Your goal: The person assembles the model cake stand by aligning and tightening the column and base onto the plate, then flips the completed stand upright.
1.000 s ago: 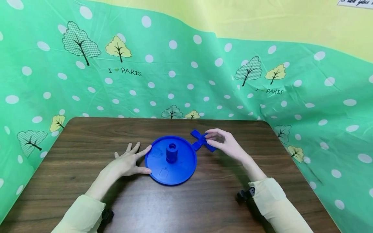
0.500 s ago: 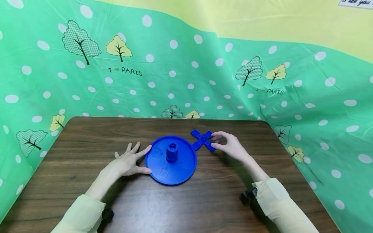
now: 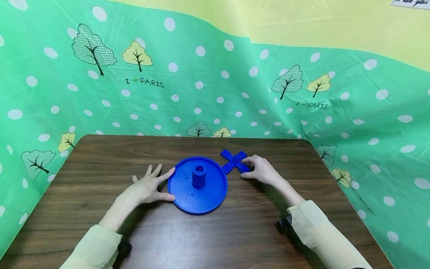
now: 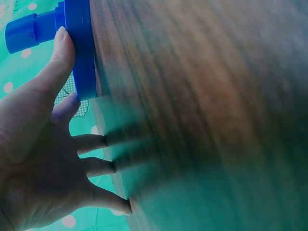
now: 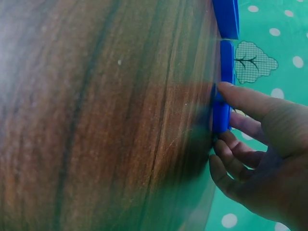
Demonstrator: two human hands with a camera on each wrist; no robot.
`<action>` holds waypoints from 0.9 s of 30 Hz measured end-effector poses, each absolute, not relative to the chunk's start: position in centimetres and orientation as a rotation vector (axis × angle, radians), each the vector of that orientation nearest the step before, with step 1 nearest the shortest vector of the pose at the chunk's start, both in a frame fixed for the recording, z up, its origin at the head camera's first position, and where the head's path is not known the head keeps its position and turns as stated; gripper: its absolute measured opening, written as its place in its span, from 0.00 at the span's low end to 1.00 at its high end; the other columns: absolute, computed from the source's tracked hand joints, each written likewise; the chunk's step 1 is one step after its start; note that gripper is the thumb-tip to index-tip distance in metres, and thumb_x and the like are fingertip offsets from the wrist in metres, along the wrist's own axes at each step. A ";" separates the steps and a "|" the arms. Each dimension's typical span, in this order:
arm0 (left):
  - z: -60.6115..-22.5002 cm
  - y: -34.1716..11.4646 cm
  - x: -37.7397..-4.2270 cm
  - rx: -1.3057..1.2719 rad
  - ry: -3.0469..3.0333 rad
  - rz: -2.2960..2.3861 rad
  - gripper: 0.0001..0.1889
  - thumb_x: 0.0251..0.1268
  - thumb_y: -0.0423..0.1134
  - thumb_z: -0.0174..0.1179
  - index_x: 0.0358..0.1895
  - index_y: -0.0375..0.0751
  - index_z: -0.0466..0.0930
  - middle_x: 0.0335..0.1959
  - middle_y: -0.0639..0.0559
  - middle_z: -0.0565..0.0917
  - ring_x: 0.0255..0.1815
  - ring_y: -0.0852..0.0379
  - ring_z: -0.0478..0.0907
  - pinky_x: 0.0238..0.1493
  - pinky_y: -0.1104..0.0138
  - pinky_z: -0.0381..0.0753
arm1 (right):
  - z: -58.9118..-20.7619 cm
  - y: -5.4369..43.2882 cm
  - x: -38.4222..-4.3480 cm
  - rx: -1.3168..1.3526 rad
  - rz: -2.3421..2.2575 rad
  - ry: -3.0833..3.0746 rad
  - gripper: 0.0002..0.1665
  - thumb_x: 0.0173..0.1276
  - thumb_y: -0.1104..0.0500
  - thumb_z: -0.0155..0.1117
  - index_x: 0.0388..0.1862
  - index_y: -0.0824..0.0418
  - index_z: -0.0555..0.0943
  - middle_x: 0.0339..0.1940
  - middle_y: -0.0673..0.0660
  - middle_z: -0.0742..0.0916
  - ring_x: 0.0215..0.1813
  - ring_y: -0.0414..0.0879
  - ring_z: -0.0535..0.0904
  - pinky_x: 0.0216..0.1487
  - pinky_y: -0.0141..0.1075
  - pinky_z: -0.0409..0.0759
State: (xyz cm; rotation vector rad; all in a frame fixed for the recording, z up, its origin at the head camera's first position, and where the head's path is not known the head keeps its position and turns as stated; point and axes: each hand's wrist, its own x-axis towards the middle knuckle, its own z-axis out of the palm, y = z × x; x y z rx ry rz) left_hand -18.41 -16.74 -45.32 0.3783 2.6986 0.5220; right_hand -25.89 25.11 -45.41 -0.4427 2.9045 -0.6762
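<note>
A round blue plastic disc with a raised rim lies on the table, a hollow stepped post standing up from its middle. My left hand rests at the disc's left edge, thumb and index finger touching the rim, the other fingers spread on the wood. To the right of the disc lies a flat blue cross-shaped piece, one arm close against the rim. Thumb and fingers of my right hand pinch its lower right arm. The right wrist view shows the thumb on the cross's side, other fingers curled by its end.
The brown wood-grain table has rounded far corners. Behind it and at both sides hangs a green and yellow cloth printed with trees and dots. Each wrist carries a small black camera.
My right hand drew back to the right off the cross's middle, then came down round its lower right arm. The left hand, disc and cross stayed in place.
</note>
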 end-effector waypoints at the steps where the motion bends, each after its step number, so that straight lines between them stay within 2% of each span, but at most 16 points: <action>1: -45.3 -16.7 -18.4 0.378 2.698 0.522 0.54 0.57 0.72 0.66 0.84 0.60 0.52 0.85 0.31 0.47 0.83 0.22 0.40 0.62 0.14 0.42 | -45.4 25.1 -25.9 -0.444 -0.665 2.906 0.32 0.58 0.50 0.81 0.60 0.59 0.84 0.50 0.60 0.86 0.53 0.55 0.84 0.52 0.51 0.82; 16: -45.3 -16.8 -18.4 0.374 2.688 0.524 0.54 0.57 0.72 0.66 0.84 0.60 0.51 0.85 0.31 0.46 0.83 0.22 0.39 0.62 0.14 0.42 | -45.5 25.2 -26.2 -0.453 -0.639 2.912 0.24 0.60 0.55 0.80 0.55 0.60 0.87 0.48 0.58 0.87 0.51 0.53 0.84 0.48 0.48 0.82; 22: -45.3 -16.8 -18.4 0.379 2.693 0.526 0.54 0.57 0.72 0.66 0.84 0.60 0.51 0.85 0.31 0.47 0.83 0.22 0.40 0.62 0.14 0.42 | -45.2 25.4 -26.4 -0.467 -0.644 2.888 0.21 0.63 0.59 0.76 0.55 0.59 0.86 0.46 0.58 0.88 0.46 0.50 0.84 0.43 0.42 0.80; 27: -45.3 -16.8 -18.4 0.383 2.697 0.528 0.53 0.58 0.72 0.66 0.84 0.59 0.52 0.85 0.31 0.47 0.83 0.21 0.40 0.62 0.13 0.42 | -44.7 25.6 -26.7 -0.466 -0.708 2.851 0.19 0.65 0.61 0.73 0.55 0.59 0.86 0.48 0.59 0.91 0.47 0.50 0.85 0.47 0.42 0.80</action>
